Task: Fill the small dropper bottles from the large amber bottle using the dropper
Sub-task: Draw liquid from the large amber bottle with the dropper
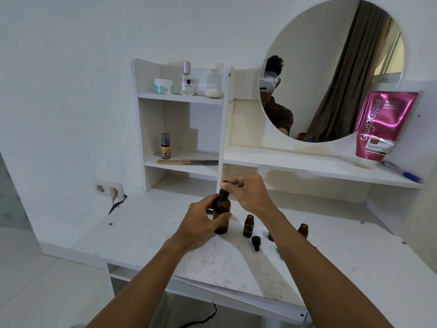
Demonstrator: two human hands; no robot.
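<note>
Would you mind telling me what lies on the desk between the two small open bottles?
In the head view, a black dropper cap lies between the small bottles and, slightly nearer the camera; the right forearm crosses above that stretch.

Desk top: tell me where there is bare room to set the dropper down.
Free: the wide stretch of desk left of the large amber bottle, toward the wall socket, and the front edge between the forearms. Crowded: right of that bottle, where small bottles and a loose black cap sit close together.

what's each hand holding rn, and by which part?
Left hand: large amber bottle, grip around its body. Right hand: dropper, fingertips pinching its bulb.
</note>
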